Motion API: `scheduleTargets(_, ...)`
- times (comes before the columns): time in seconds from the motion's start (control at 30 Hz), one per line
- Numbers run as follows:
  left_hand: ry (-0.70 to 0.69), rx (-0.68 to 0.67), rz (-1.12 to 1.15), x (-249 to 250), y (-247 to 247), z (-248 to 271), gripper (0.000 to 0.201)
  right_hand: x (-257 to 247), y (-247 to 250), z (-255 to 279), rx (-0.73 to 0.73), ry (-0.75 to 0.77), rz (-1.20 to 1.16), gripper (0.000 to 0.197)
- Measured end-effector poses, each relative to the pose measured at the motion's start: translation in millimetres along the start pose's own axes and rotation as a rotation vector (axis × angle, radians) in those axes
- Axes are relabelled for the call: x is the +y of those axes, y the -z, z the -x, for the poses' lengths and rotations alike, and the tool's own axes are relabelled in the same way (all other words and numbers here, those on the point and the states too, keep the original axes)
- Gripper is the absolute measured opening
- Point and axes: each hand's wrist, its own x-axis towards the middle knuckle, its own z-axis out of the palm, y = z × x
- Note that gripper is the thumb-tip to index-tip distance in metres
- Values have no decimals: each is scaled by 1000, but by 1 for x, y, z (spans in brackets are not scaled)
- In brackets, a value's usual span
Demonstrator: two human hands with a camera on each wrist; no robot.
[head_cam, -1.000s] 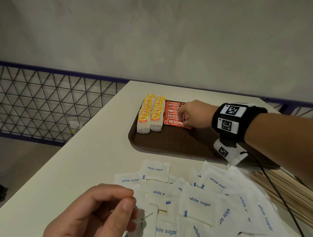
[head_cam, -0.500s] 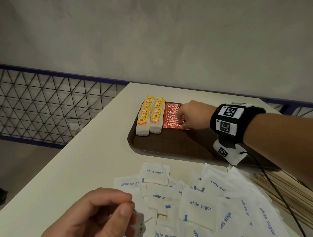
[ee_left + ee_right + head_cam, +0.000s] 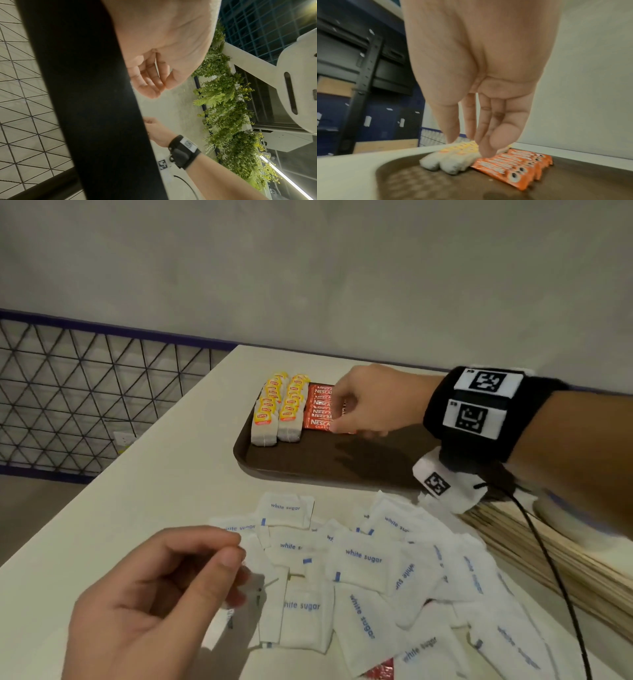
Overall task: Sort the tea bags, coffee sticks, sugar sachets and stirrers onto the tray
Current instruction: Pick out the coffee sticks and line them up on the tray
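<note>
On the brown tray (image 3: 308,460) lie two rows of yellow-tagged tea bags (image 3: 277,409) and, just to their right, a row of red coffee sticks (image 3: 318,412). My right hand (image 3: 339,412) reaches over the tray, its fingers pointing down with the tips touching the coffee sticks (image 3: 510,169) beside the tea bags (image 3: 448,161). It grips nothing. My left hand (image 3: 236,573) hovers at the near left over the white sugar sachets (image 3: 363,556), loosely curled and holding nothing (image 3: 161,86). Wooden stirrers (image 3: 548,553) lie in a pile at the right.
One red coffee stick (image 3: 380,671) peeks out under the sachets at the near edge. A black cable (image 3: 555,577) hangs from my right wrist across the stirrers. The table's left edge drops off beside a wire mesh railing (image 3: 85,392).
My right hand stays at the coffee sticks, its fingers shifting slightly along the row. The left hand has barely moved.
</note>
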Motion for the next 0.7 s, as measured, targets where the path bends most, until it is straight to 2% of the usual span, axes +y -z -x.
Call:
scheduleTargets(0.03,12,10,17,-2,0,1,62,-9,3,18,-52,15,-42,17)
scheduleTargets(0.13,23,1,36,2,-2,5,15,-31,2,72,-194,77,-133,14)
scheduleTargets(0.17,17,-29,10,3,-2,7,9,-38,1,88,-246,97,-157,12)
scheduleTargets(0.23,15,-112,-69,6,0,10,19,-47,-3,119,-346,125,-167,10)
scheduleTargets(0.3,-29,-192,-164,11,0,13,17,-55,-10,147,-410,142,-147,11)
scheduleTargets(0.43,-303,-410,-456,20,-5,21,9,-65,-28,189,-472,162,-119,15)
scheduleTargets(0.57,-499,-667,-732,19,-6,25,23,-64,-49,202,-375,220,39,14)
scheduleTargets(0.7,-515,-764,-958,18,-10,25,29,-54,-46,205,-254,185,35,19)
